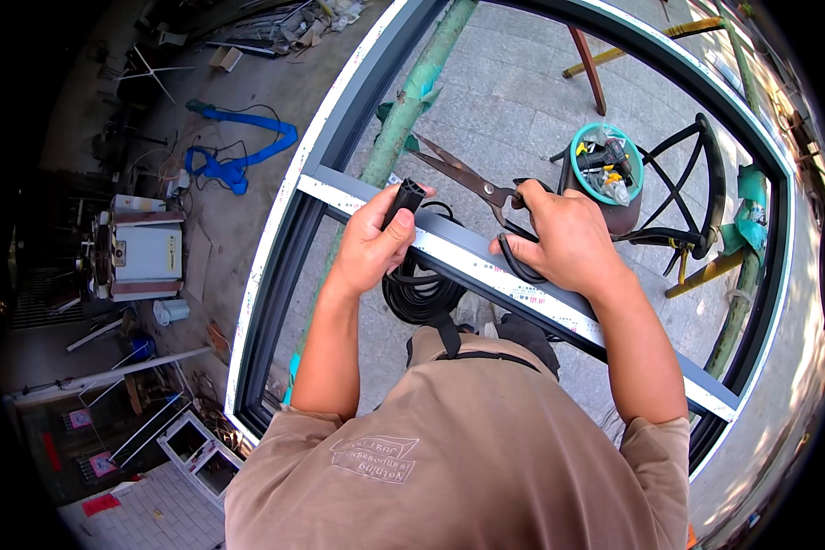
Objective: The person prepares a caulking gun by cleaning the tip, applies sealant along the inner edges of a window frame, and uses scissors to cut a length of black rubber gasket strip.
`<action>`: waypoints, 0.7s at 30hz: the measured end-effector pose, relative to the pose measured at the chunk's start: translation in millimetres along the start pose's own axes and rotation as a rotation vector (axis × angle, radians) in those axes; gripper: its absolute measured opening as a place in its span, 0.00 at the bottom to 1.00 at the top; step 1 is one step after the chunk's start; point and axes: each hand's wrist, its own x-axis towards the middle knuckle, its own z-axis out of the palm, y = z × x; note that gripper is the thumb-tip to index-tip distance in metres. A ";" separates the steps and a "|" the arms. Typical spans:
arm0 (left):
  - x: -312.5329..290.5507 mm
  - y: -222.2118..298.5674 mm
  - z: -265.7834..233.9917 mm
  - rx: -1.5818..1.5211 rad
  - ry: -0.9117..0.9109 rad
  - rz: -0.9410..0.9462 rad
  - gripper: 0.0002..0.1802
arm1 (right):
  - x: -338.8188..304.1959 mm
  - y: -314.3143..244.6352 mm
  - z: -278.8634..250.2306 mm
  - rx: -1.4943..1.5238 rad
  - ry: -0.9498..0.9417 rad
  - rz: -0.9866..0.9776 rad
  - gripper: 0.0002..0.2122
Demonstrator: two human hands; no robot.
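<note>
My left hand [377, 240] is closed round the end of a black rubber sealing strip [407, 194], which points up and away from me. In my right hand [559, 227] is a pair of scissors [467, 177], fingers through the dark handles. The scissor blades stand apart and point to the far left, beyond the end of the strip and not touching it. Both hands are over the crossbar [472, 257] of a large window frame [280, 234], grey and black with white printed film. Below the crossbar hangs or lies a coil of black strip [422, 291], partly hidden.
Green pipe supports [422, 92] carry the frame. Through its opening, a turquoise bucket [575, 156] of tools sits on a stool next to a black metal chair [706, 183]. Left on the floor are a blue strap [270, 137], a white machine [147, 252] and scrap profiles [275, 32].
</note>
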 end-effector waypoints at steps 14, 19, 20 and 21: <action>-3.6 14.7 -5.5 0.051 -0.188 0.002 0.33 | -2.0 1.3 0.0 0.107 -0.038 -0.008 0.34; -4.5 16.3 -1.7 0.022 -0.308 -0.042 0.33 | 0.0 6.0 4.7 0.411 -0.043 0.073 0.28; -3.8 16.1 -0.7 0.017 -0.321 -0.062 0.33 | -0.7 4.4 5.9 0.493 -0.027 0.059 0.27; -2.7 18.7 1.4 0.033 -0.328 -0.077 0.32 | -0.9 2.2 6.0 0.571 -0.012 0.044 0.26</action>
